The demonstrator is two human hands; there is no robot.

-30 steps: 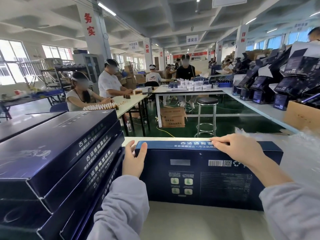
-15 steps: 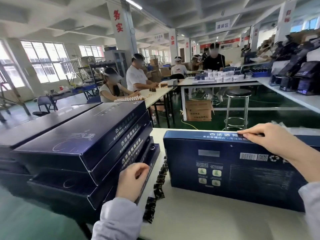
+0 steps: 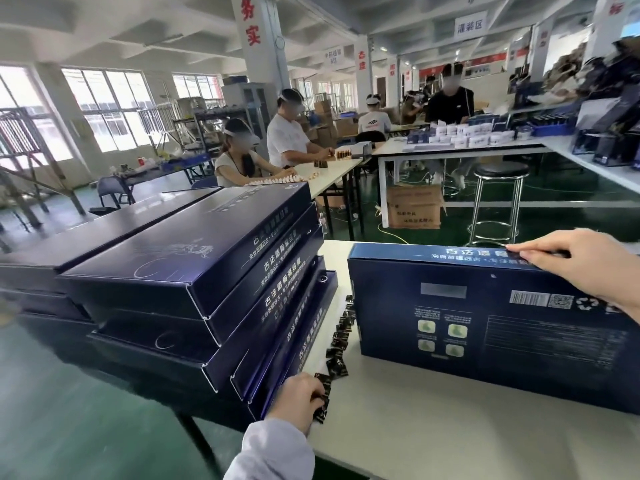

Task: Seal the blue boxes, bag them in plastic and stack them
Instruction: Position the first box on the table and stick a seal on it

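While upright on table (image 3: pixel 450 441), blue box (image 3: pixel 485 327) under R hand (image 3: pixel 581 261), fingers flat atop; L hand (image 3: pixel 298 400) tight on black packet strip (image 3: pixel 341 336).

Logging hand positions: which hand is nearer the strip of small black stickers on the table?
Left. The left hand curls over the near end of the strip of small black stickers; the right hand rests atop the upright blue cardboard box, well away.

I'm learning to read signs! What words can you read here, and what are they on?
"务实": red, on the big pillar.
"灌装区": hanging sign.
"古法": top edge of the standing box; rest blurred.
Small print on its back: too small to read.
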